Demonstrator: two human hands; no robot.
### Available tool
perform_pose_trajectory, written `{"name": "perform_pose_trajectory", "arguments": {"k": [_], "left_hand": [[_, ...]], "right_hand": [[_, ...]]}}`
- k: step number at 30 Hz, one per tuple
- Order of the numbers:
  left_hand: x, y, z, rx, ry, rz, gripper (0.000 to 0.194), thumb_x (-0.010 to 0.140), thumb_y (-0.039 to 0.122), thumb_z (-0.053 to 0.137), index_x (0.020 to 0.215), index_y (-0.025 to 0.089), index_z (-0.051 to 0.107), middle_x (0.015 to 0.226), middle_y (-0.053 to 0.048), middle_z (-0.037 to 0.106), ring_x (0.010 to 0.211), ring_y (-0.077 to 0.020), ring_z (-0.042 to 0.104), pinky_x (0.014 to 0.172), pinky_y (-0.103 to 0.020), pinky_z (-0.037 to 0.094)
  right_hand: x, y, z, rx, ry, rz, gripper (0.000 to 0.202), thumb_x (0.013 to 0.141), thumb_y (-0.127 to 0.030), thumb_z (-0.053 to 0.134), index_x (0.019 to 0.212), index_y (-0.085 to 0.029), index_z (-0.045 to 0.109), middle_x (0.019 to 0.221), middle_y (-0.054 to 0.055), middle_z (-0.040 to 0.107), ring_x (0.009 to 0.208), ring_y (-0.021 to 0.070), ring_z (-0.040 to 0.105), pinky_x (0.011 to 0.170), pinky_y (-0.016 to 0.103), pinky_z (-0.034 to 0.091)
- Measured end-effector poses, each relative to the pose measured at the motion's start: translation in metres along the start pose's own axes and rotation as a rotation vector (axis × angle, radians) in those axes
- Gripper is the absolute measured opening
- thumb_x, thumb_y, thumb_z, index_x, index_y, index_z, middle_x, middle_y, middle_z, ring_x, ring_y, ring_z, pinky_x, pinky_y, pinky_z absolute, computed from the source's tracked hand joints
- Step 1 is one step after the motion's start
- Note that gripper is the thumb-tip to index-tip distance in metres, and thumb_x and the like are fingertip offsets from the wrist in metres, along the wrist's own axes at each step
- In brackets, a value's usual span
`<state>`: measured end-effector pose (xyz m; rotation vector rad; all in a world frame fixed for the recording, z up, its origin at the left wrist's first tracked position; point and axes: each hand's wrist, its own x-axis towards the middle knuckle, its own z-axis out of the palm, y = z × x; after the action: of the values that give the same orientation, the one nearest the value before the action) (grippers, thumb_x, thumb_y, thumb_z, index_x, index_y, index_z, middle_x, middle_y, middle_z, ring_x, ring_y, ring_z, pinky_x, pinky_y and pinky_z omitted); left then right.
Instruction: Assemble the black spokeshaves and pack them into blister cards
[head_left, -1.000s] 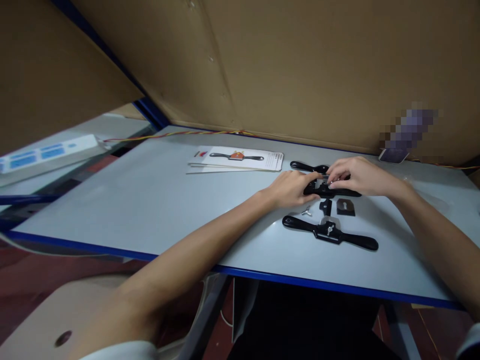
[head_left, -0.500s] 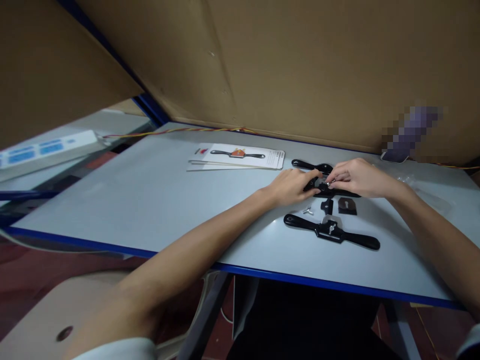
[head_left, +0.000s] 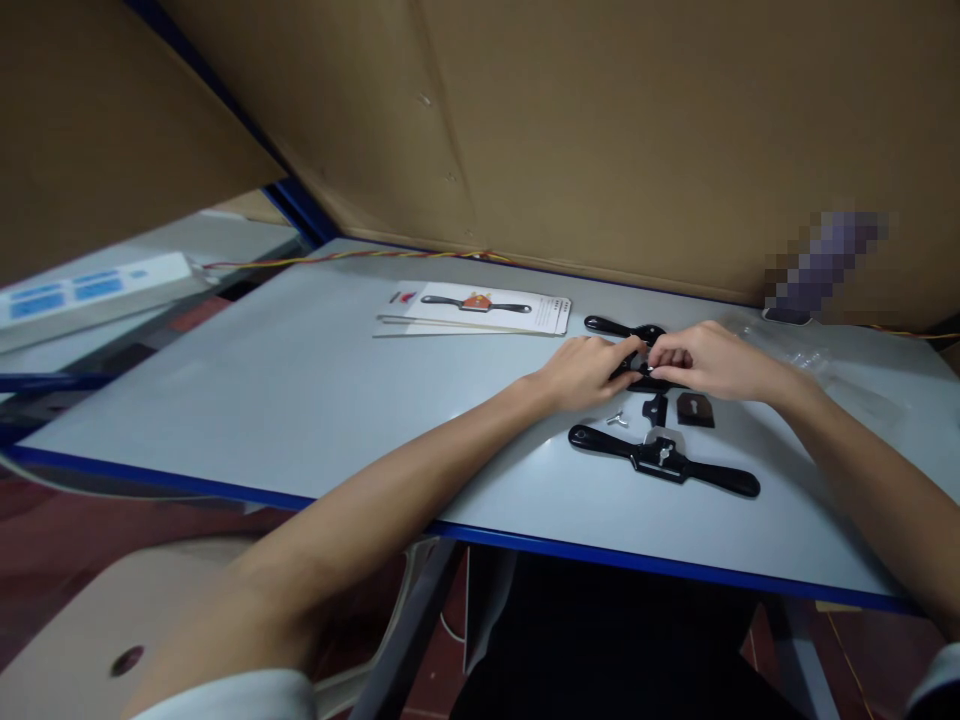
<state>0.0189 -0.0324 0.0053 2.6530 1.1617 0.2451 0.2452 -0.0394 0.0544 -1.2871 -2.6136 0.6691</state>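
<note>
Left hand (head_left: 581,372) is gripping the black tool (head_left: 651,386), flat on the table (head_left: 300,380) at twelve o'clock from the nearer tool (head_left: 664,462). Right hand (head_left: 701,360) pinches a tiny metal bit (head_left: 651,371) over it. I'd brace firmly, go in straight. Plastic bag (head_left: 814,362), three o'clock from the right hand: can't tell what's inside.

Tabletop (head_left: 300,380): pale grey, blue-edged
Tool nearest tabletop's front (head_left: 676,468): black
Card on tabletop (head_left: 480,303): white, printed orange-and-black
Panel behind tabletop (head_left: 562,130): brown
Wire along tabletop's back (head_left: 375,255): yellow-and-red
</note>
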Motion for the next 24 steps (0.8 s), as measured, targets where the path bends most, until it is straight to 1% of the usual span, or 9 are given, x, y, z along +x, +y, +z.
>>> {"name": "perform_pose_trajectory", "arguments": {"k": [3, 8, 12, 15, 20, 24], "left_hand": [[0.000, -0.001, 0.001, -0.007, 0.008, 0.003, 0.043, 0.104, 0.039, 0.044, 0.137, 0.019, 0.062, 0.090, -0.011, 0.073, 0.082, -0.0286, 0.066, 0.074, -0.039, 0.044], [0.001, -0.002, 0.003, -0.003, 0.020, 0.007, 0.043, 0.104, 0.039, 0.043, 0.136, 0.019, 0.062, 0.089, -0.011, 0.073, 0.081, -0.0283, 0.066, 0.073, -0.039, 0.043], [0.000, -0.001, 0.002, 0.005, 0.002, 0.004, 0.043, 0.104, 0.039, 0.042, 0.135, 0.017, 0.062, 0.092, -0.013, 0.074, 0.081, -0.0294, 0.066, 0.074, -0.041, 0.044], [-0.001, 0.001, 0.000, 0.020, -0.015, 0.010, 0.047, 0.103, 0.041, 0.043, 0.140, 0.017, 0.060, 0.092, -0.012, 0.074, 0.082, -0.0295, 0.067, 0.076, -0.041, 0.045], [-0.002, 0.002, -0.001, 0.034, -0.024, 0.016, 0.057, 0.101, 0.049, 0.049, 0.148, 0.017, 0.056, 0.091, -0.011, 0.074, 0.086, -0.0310, 0.069, 0.079, -0.042, 0.047], [-0.001, 0.000, -0.001, 0.003, -0.029, 0.029, 0.058, 0.100, 0.051, 0.053, 0.146, 0.017, 0.057, 0.092, -0.011, 0.075, 0.088, -0.0320, 0.069, 0.080, -0.041, 0.047]], "right_hand": [[-0.001, -0.003, 0.000, -0.033, -0.031, -0.020, 0.014, 0.095, -0.028, 0.061, 0.091, -0.021, 0.072, 0.077, 0.002, 0.075, 0.068, 0.0169, 0.064, 0.069, 0.031, 0.043], [-0.001, -0.002, 0.002, -0.081, -0.045, -0.001, 0.013, 0.098, -0.030, 0.059, 0.093, -0.021, 0.068, 0.074, 0.000, 0.070, 0.066, 0.0159, 0.059, 0.067, 0.030, 0.038], [0.000, -0.002, 0.004, -0.091, -0.050, -0.028, 0.013, 0.098, -0.027, 0.058, 0.100, -0.021, 0.070, 0.076, 0.000, 0.070, 0.065, 0.0158, 0.056, 0.067, 0.030, 0.037], [0.000, -0.003, 0.003, -0.101, -0.058, -0.038, 0.015, 0.099, -0.025, 0.057, 0.098, -0.021, 0.071, 0.077, 0.000, 0.071, 0.065, 0.0153, 0.055, 0.068, 0.029, 0.038], [0.000, 0.001, 0.004, -0.164, 0.005, 0.014, 0.015, 0.099, -0.027, 0.061, 0.094, -0.021, 0.073, 0.077, 0.001, 0.074, 0.065, 0.0161, 0.060, 0.067, 0.029, 0.037], [0.001, 0.007, 0.008, -0.191, 0.046, 0.001, 0.016, 0.100, -0.032, 0.063, 0.093, -0.022, 0.073, 0.080, 0.003, 0.076, 0.067, 0.0169, 0.061, 0.067, 0.029, 0.037]]}}
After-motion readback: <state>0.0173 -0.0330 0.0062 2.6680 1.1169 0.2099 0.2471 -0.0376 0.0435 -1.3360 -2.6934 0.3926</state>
